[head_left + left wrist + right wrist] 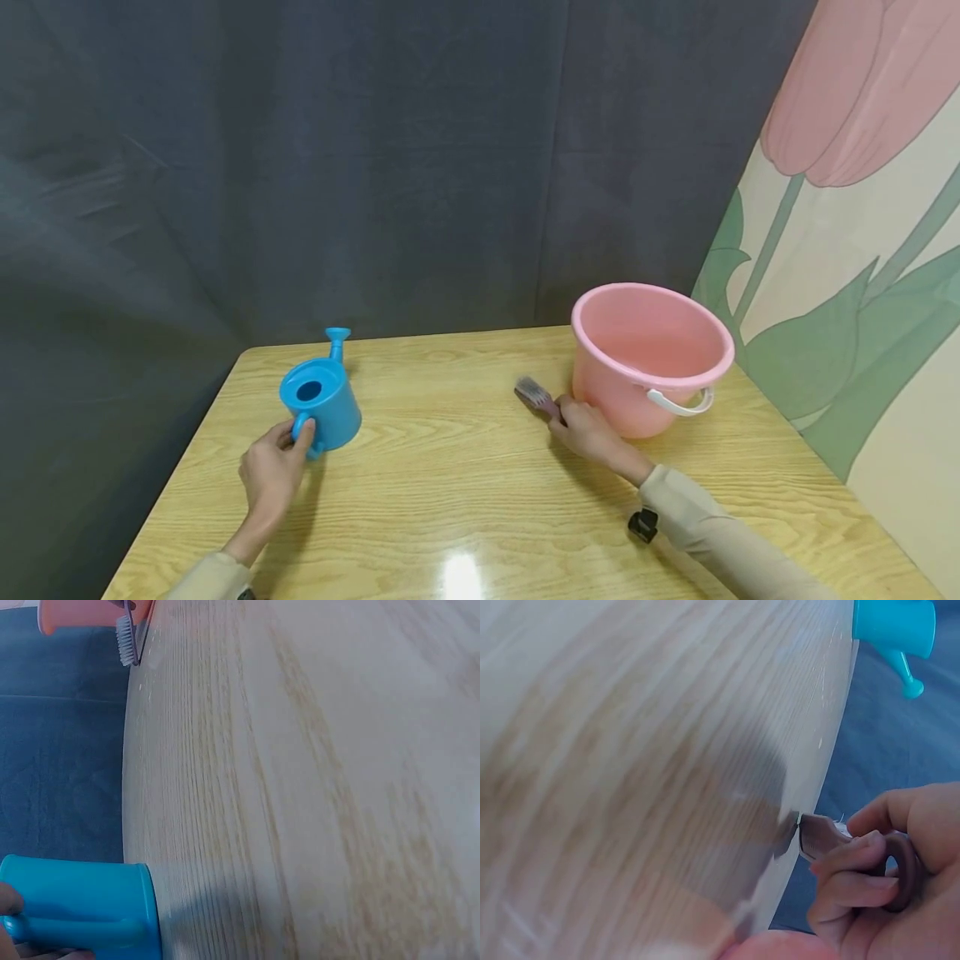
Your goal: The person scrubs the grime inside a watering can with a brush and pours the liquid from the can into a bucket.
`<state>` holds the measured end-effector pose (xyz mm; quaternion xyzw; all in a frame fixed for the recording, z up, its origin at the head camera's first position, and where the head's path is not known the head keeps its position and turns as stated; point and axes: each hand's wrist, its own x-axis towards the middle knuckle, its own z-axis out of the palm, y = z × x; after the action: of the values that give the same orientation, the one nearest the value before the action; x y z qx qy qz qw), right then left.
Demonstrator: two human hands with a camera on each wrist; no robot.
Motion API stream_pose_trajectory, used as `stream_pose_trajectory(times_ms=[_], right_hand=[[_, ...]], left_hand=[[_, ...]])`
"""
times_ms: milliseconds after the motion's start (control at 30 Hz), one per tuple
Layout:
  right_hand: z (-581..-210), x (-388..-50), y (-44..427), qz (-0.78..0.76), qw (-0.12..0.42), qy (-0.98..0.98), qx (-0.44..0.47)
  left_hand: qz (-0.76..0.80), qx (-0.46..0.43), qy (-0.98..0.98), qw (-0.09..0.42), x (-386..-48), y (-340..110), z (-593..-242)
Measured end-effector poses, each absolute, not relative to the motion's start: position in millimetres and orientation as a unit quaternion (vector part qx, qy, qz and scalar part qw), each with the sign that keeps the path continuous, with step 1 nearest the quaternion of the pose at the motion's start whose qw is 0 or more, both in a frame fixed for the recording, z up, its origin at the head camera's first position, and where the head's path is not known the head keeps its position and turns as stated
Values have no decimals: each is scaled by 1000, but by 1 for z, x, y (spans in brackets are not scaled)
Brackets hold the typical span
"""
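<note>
My left hand (272, 468) grips the loop handle of a blue watering can (333, 417), which stands upright on the left part of the table with its spout pointing to the back. In the left wrist view, fingertips (52, 954) show at the handle. My right hand (592, 429) holds a small scrub brush (536, 394) by its handle, just left of a pink bucket (615, 367). The right wrist view shows fingers curled round the brush's looped brownish handle (904, 874). The brush's pale bristles (124, 641) face up, its back toward the tabletop.
The bucket stands at the back right, its white bail handle (678, 407) hanging at the front. Behind the wooden table (435, 483) hangs a dark curtain (420, 167). A wall with painted tulips (847, 333) borders the right side.
</note>
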<state>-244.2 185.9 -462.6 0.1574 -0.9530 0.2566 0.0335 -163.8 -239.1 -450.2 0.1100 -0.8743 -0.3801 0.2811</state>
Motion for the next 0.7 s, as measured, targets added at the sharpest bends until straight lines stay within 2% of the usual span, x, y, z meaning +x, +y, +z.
stream_pose_trajectory(times_ms=[367,700], right_hand=[[-459,-243,183,265,35,-949,165],[-453,-241,181,268,24,-949,163]], left_hand=[[-385,107,-868,295,-168,-243,-451],[-425,141,-842,301,-175,-244,-451]])
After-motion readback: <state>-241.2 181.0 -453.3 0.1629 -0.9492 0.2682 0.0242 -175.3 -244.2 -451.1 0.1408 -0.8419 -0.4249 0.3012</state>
